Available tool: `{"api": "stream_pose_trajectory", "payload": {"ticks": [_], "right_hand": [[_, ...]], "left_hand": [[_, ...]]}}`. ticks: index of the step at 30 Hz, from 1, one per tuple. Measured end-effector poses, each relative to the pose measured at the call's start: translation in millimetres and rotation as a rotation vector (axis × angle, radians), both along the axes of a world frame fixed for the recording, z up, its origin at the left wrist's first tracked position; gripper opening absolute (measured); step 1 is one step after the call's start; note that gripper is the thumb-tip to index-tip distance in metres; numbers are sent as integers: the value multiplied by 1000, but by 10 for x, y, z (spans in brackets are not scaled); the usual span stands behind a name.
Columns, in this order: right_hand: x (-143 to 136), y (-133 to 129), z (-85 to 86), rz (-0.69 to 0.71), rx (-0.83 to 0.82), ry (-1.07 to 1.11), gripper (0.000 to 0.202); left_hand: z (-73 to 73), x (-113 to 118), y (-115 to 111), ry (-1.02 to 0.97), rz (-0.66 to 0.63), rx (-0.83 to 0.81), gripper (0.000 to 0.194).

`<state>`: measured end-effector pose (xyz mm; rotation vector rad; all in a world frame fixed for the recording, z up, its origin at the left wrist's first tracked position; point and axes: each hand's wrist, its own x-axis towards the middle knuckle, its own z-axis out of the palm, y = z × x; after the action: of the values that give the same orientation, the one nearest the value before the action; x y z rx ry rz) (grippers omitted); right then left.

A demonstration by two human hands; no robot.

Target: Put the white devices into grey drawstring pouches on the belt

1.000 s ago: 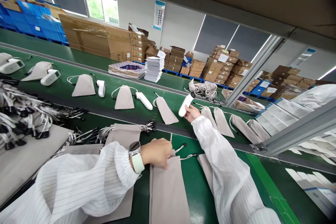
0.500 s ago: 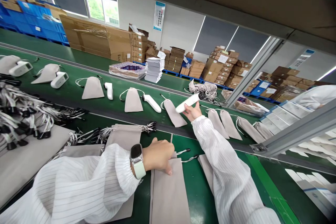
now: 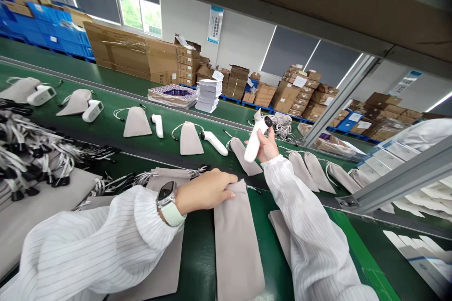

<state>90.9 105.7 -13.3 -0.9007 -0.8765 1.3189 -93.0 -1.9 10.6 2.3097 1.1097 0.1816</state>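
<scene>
My left hand [image 3: 208, 189], with a watch on its wrist, pinches the top edge of a long grey-beige drawstring pouch [image 3: 237, 244] over the near green surface. My right hand [image 3: 267, 145] is wrapped round a white handheld device [image 3: 256, 140] with a dark end, held upright and slightly tilted above the belt. Just behind that device lies a small pouch [image 3: 243, 156]. Farther left on the belt, a white device [image 3: 216, 143] rests beside another pouch [image 3: 191, 139].
Piled pouches with white cords [image 3: 38, 160] lie at the left. More pouches [image 3: 319, 172] sit on the belt at the right, near a metal post [image 3: 339, 103]. A paper stack [image 3: 209, 94] and a patterned tray [image 3: 172, 95] stand beyond the belt.
My left hand has moved up and lifted the top end of the pouch. My right hand has turned the white device more upright. The things on the belt have shifted right.
</scene>
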Motion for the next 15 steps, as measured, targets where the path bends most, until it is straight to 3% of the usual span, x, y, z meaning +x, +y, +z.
{"api": "stream_pose_trajectory", "payload": {"ticks": [4, 9, 12, 15], "right_hand": [[-142, -190, 154, 138, 35, -18, 67], [-223, -263, 136, 257, 72, 15, 61], [-218, -254, 69, 347, 24, 3, 49], [-235, -289, 8, 525, -92, -167, 43]], "left_hand": [[-11, -10, 72, -68, 32, -50, 31], [-1, -17, 150, -229, 79, -59, 31], [13, -19, 183, -367, 144, 38, 26], [6, -14, 212, -511, 288, 191, 22]]}}
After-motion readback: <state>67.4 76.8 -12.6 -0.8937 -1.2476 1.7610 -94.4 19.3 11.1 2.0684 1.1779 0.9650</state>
